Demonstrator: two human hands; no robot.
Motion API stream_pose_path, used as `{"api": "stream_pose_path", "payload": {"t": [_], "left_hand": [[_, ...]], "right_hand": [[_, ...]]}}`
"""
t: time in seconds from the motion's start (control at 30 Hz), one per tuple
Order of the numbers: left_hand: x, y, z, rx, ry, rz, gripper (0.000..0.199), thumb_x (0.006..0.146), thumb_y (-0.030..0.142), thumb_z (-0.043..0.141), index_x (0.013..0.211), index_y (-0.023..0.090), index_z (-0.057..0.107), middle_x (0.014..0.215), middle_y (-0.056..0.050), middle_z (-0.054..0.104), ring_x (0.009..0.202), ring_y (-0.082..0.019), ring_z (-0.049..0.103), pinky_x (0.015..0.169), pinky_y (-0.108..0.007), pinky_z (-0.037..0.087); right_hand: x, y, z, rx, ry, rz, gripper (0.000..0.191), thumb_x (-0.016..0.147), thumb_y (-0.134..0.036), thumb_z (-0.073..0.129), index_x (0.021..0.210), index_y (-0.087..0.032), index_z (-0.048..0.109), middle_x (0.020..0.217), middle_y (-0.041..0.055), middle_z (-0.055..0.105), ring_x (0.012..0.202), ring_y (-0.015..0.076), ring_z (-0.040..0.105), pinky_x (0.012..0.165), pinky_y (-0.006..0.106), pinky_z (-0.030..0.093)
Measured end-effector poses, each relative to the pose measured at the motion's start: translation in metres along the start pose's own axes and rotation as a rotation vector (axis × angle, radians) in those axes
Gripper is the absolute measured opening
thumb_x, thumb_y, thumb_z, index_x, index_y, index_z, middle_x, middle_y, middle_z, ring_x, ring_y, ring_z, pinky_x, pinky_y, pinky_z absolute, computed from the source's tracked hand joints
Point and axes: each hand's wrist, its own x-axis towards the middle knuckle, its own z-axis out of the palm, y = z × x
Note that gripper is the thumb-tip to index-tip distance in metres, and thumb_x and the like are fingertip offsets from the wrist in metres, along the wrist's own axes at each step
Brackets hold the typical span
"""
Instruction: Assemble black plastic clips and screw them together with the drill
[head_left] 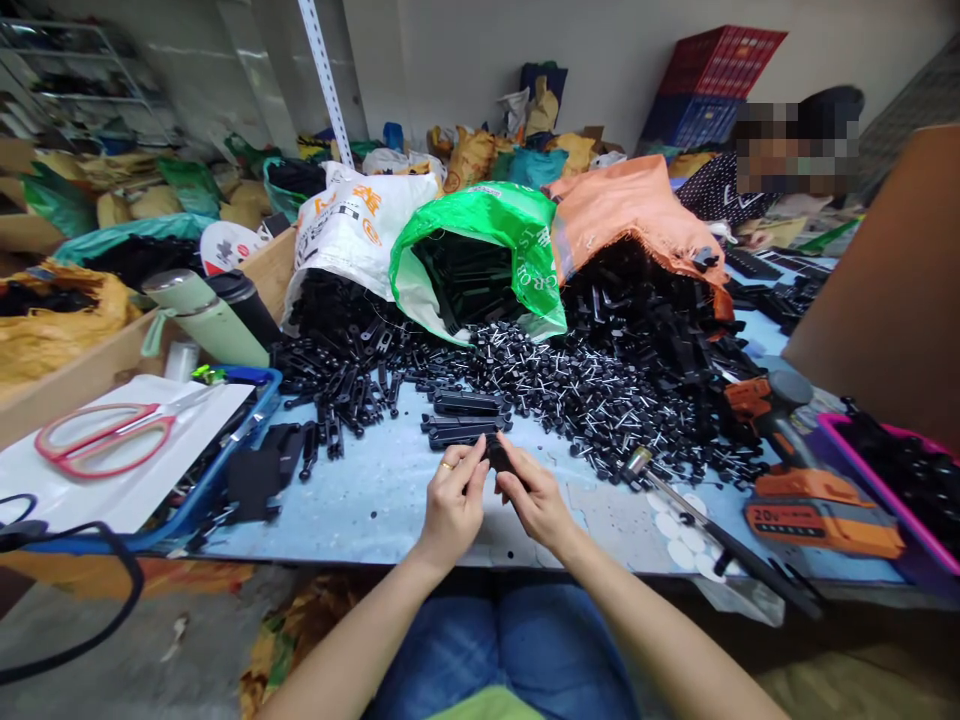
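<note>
Mostly covered by fingertips, a black part (500,457) is pinched by the left hand (454,492) and right hand (535,498). Both angle inward, black strips (468,404) lying just beyond.

An assembly workshop: open woven sacks (630,205) spill black plastic parts (349,385) across a blue-topped workbench (337,525) beside a heap of black-headed screws (581,390), a cordless drill (814,488) lies to the right, and bulging sacks (471,160), stacked plastic crates (720,65) and metal shelving (94,98) fill the background
</note>
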Motion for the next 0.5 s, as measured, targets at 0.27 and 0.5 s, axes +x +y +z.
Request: {"api": "stream_pose_path", "payload": {"t": [0.27,0.5], "left_hand": [[0.021,0.002,-0.008,-0.019,-0.030,-0.002,0.033,0.091,0.027,0.039,0.118,0.019,0.057,0.098,-0.009,0.059,0.088,-0.017,0.056,0.076,-0.031,0.049],[0.033,-0.012,-0.015,-0.063,-0.192,0.016,0.032,0.091,0.027,0.039,0.117,0.020,0.057,0.100,-0.009,0.058,0.087,-0.017,0.057,0.073,-0.030,0.049]], "right_hand": [[0.003,-0.009,0.001,-0.124,0.106,-0.059,0.050,0.091,-0.031,0.041,0.140,-0.029,0.030,0.109,0.0094,0.054,0.085,0.0190,0.056,0.075,0.035,0.050],[-0.002,0.003,0.009,-0.135,0.176,-0.019,0.051,0.092,-0.033,0.040,0.141,-0.030,0.027,0.116,0.0090,0.051,0.083,0.0179,0.057,0.072,0.034,0.051]]}}
